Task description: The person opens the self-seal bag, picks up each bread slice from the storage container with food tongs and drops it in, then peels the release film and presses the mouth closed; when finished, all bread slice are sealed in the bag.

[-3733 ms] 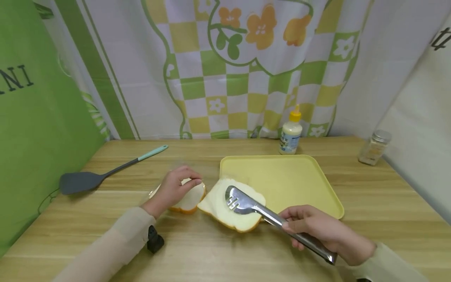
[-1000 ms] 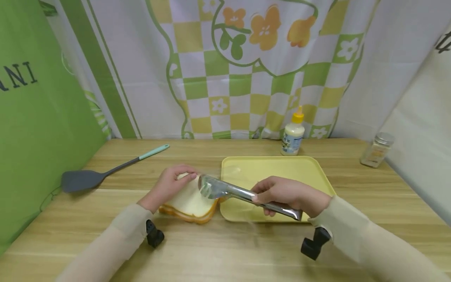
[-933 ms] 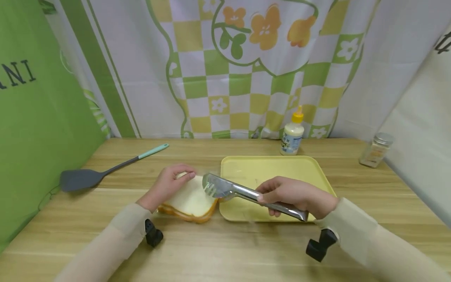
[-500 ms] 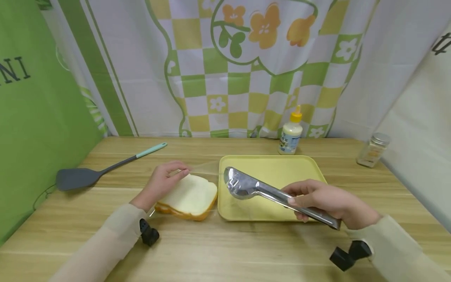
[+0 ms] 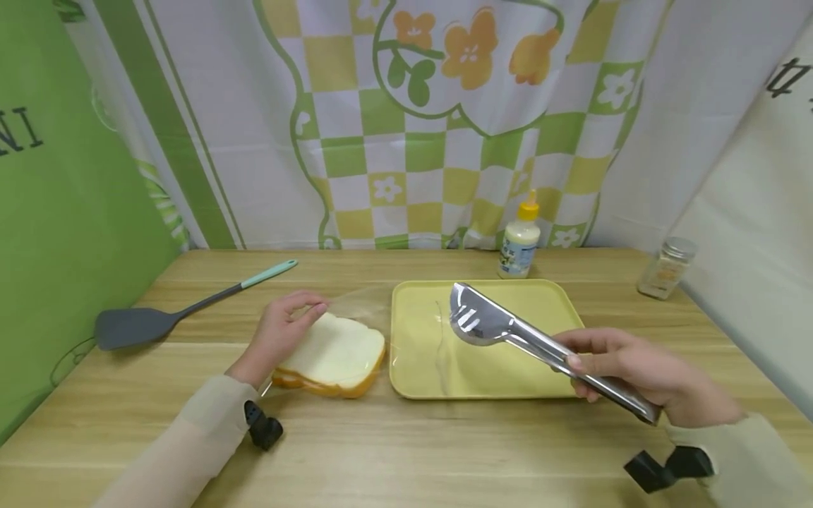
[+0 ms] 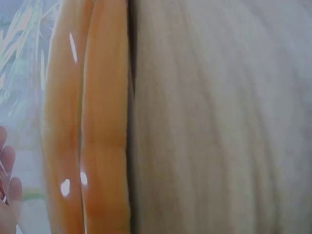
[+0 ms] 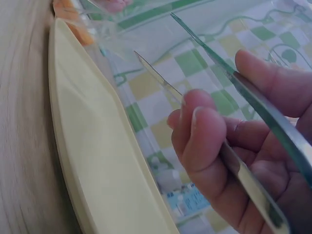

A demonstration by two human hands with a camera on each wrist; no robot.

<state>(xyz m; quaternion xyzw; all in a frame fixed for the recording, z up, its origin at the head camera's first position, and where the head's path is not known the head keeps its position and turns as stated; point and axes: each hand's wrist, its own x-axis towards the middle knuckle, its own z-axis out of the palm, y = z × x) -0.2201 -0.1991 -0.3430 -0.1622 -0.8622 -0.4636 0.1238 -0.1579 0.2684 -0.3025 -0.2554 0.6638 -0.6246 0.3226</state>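
Note:
My left hand (image 5: 282, 331) pinches the edge of a clear plastic bag (image 5: 358, 302) at the back left of the bread slices (image 5: 339, 353). Two slices lie stacked flat on the table inside the bag; their brown crusts (image 6: 105, 107) run side by side in the left wrist view. In my right hand (image 5: 635, 367) is a pair of metal tongs (image 5: 485, 317), held by the middle over the yellow tray (image 5: 508, 381). In the right wrist view the tongs' arms (image 7: 268, 105) stand apart with nothing between them.
A grey spatula (image 5: 136, 327) with a mint handle lies at the left. Behind the tray stands a yellow-capped squeeze bottle (image 5: 519, 243), and a spice jar (image 5: 667, 268) stands at the back right. A checkered cloth (image 5: 387, 162) hangs behind the table.
The slice the tongs held at first now lies on the other slice in the bag. The right hand has drawn the tongs away to the right; the left hand keeps near the bag's edge.

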